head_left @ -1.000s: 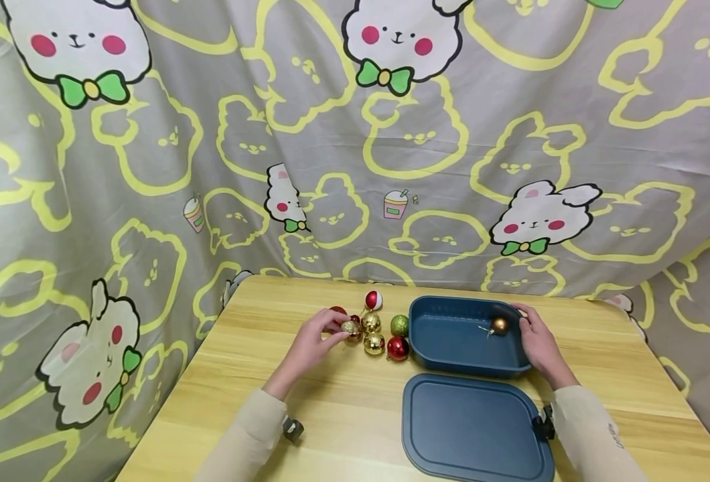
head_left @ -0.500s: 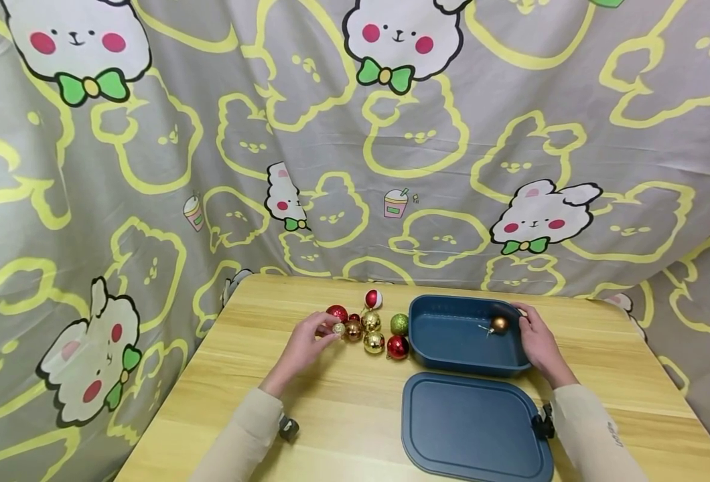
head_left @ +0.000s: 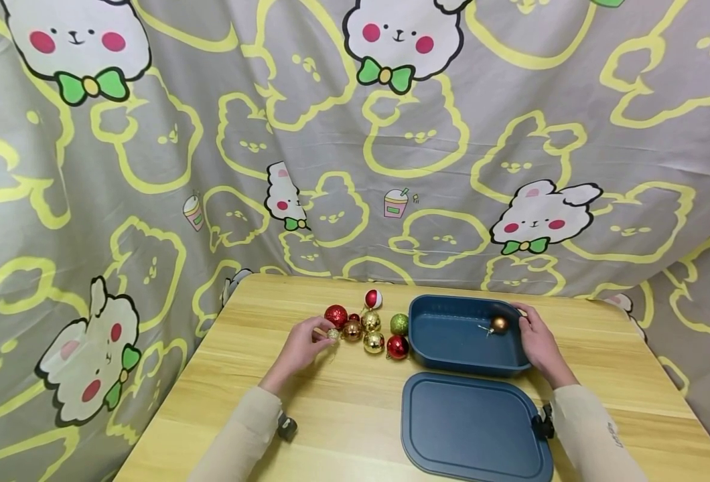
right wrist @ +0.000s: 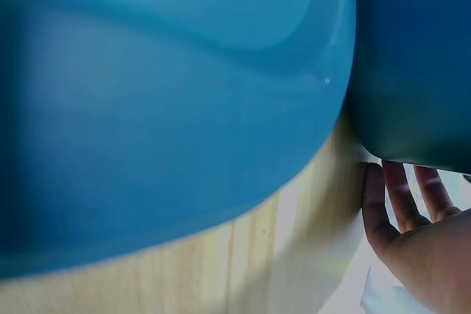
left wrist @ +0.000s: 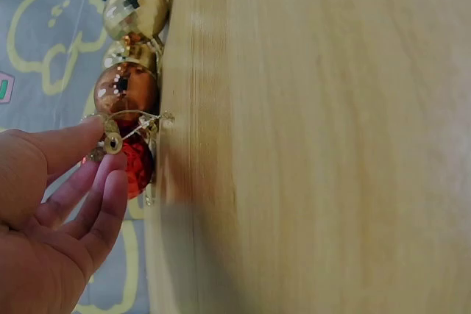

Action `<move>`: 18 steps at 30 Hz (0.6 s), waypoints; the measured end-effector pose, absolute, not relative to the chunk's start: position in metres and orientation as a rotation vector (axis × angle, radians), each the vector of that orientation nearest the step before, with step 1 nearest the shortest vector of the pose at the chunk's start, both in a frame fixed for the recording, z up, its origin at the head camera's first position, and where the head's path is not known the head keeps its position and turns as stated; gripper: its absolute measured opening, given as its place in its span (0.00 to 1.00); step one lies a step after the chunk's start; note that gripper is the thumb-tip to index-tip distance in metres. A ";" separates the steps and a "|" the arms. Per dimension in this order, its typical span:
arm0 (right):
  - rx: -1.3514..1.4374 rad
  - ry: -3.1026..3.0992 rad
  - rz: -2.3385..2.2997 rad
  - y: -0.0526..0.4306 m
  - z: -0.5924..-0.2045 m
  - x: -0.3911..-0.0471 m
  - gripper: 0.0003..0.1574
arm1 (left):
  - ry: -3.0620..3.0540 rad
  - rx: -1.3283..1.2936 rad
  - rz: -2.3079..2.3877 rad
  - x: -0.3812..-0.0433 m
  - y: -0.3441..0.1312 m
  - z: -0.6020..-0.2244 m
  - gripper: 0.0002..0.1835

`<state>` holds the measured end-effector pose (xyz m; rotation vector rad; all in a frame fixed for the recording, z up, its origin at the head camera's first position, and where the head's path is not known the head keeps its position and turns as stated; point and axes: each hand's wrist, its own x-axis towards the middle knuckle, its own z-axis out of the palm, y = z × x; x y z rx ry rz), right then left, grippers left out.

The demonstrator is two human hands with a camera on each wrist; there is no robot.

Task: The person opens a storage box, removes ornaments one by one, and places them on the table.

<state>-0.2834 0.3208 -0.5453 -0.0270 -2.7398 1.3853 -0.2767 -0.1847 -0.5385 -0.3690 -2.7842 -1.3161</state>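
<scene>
My left hand (head_left: 301, 345) pinches a small gold glitter bauble (head_left: 333, 334) between thumb and fingers, just left of a cluster of Christmas baubles. Its hanging loop (left wrist: 135, 118) shows in the left wrist view. Closest to that hand are a red glitter bauble (head_left: 335, 316) and a copper bauble (head_left: 352, 330). My right hand (head_left: 538, 341) holds the right end of a deep dark-blue box (head_left: 451, 366), its thumb at the rim and its other fingers against the outer wall. One bronze bauble (head_left: 500, 326) lies inside the box.
In front of the box lies its blue lid (head_left: 475, 428), flat on the wooden table (head_left: 337, 415). Gold baubles (head_left: 374, 343), a shiny red bauble (head_left: 398, 347), a green bauble (head_left: 400, 325) and a red-and-white bauble (head_left: 374, 299) sit left of the box. A patterned curtain (head_left: 331, 134) hangs behind.
My left hand has drawn the small gold bauble leftward and slightly toward me, away from the copper bauble, uncovering the red glitter bauble. The right hand and box stay in place.
</scene>
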 end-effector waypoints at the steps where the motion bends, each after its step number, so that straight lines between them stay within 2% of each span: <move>1: -0.028 -2.738 1.383 0.321 -0.545 -0.283 0.32 | -2.786 -0.368 -1.313 -0.277 -0.185 -0.539 0.16; 18: -0.040 -2.748 1.374 0.321 -0.546 -0.283 0.32 | -2.822 -0.336 -1.322 -0.283 -0.184 -0.546 0.12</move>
